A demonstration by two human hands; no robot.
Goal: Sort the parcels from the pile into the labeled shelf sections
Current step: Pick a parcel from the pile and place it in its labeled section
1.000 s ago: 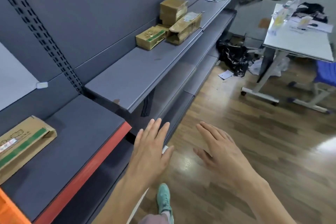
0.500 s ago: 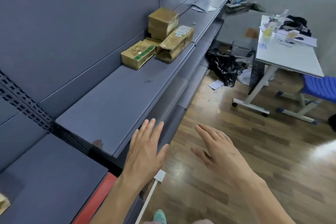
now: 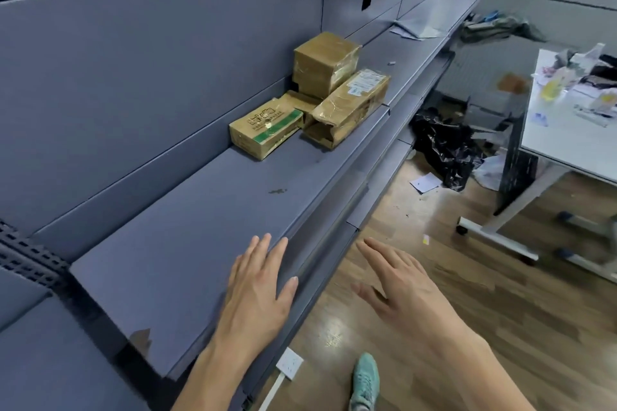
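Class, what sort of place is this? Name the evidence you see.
Probably a stockroom or parcel-sorting room: long grey metal shelving holding taped cardboard parcels, plus a cluttered white work table.

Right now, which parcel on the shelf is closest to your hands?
The flat box with the green stripe, at the near end of the cluster; the taped cube and the white-labelled parcel sit farther along.

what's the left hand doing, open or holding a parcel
Open: the left hand has straight fingers over the shelf, holding nothing. Contact with it: cannot tell.
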